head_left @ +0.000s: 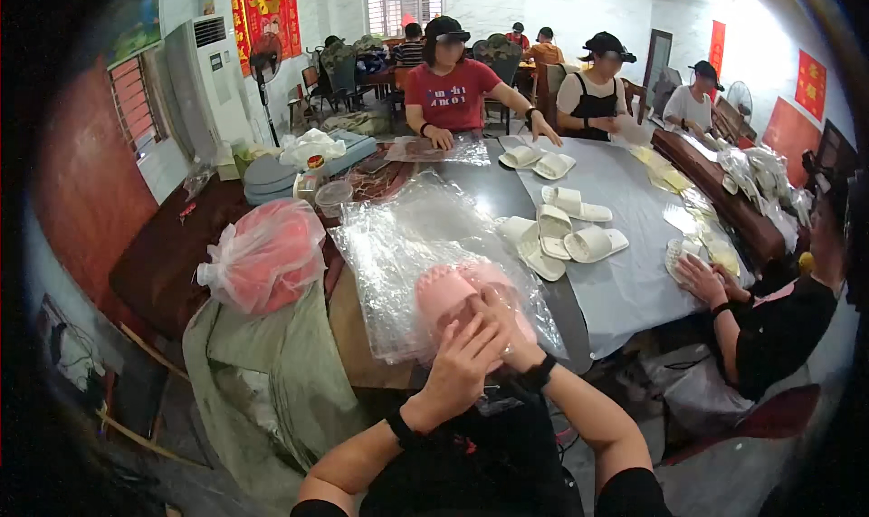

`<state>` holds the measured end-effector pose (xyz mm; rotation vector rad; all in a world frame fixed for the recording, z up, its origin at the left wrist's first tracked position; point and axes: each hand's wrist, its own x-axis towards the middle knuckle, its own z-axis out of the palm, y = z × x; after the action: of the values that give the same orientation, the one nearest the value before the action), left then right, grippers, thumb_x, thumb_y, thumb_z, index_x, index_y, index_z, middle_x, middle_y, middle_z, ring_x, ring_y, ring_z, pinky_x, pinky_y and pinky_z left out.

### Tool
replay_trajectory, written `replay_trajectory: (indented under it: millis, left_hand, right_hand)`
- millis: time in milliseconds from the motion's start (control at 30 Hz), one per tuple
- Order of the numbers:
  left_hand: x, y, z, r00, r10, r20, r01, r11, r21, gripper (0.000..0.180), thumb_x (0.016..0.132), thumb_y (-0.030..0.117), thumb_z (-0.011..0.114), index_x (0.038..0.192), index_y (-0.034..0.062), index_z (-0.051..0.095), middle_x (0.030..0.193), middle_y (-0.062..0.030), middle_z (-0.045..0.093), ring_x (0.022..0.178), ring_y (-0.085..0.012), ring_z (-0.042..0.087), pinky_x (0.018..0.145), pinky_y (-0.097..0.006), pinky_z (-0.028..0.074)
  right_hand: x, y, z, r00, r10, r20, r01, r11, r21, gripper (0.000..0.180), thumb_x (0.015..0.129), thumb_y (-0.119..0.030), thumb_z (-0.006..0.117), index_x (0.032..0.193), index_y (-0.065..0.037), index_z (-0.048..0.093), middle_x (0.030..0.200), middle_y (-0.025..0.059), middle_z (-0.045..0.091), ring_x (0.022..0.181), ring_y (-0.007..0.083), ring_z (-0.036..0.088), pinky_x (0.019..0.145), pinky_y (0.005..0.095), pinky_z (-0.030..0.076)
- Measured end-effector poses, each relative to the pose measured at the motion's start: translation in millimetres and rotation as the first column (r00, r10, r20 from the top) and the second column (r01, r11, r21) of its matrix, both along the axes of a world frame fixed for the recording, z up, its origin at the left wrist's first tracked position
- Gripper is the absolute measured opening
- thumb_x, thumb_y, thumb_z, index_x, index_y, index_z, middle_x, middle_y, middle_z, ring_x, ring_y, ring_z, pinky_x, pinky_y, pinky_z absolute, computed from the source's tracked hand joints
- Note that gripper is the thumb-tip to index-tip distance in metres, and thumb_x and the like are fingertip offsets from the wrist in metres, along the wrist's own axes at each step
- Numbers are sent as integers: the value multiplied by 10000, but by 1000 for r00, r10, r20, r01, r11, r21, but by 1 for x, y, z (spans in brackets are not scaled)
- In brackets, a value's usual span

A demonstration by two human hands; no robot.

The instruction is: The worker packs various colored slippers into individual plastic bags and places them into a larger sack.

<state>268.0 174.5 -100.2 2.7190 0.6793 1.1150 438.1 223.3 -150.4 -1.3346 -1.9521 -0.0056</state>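
Note:
A pair of pink slippers [444,292] lies at the near edge of the table, on and partly under clear plastic bags [391,245]. My right hand [509,331] is closed at the near end of the slippers, its fingers partly behind my left. My left hand [466,363] reaches in from the lower left with its fingers stretched out, overlapping the right hand close to the slippers. Whether a bag's film lies between my fingers is hard to see.
Cream slippers [593,244] lie in the middle of the grey table [634,286]. A bagged bundle of pink things [272,254] sits to the left, above a green-grey cloth [272,354]. A co-worker's hands [706,280] handle cream slippers at right; others work across the table.

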Motion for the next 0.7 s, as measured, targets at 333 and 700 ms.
replay_trajectory:
  millis: [333,700]
  left_hand:
    - [-19,5,-10,982,-37,-187,38,999,-3,522,933,110,617,1445,59,531,1469,-151,544,1378,-390,478,1095,-598,353]
    - [-50,34,-55,999,-46,12,47,967,-250,762,962,383,659,1565,62,322,1628,-241,253,1518,-455,196,1188,-622,209]
  right_hand:
    - [-22,76,-37,899,-290,327,337,936,-96,496,953,-250,579,1418,-88,523,1500,200,406,1422,412,351,1172,641,226]
    - [4,26,-26,969,-174,174,203,966,-160,647,899,-232,670,1501,-171,441,1590,214,318,1423,537,308,1074,745,272]
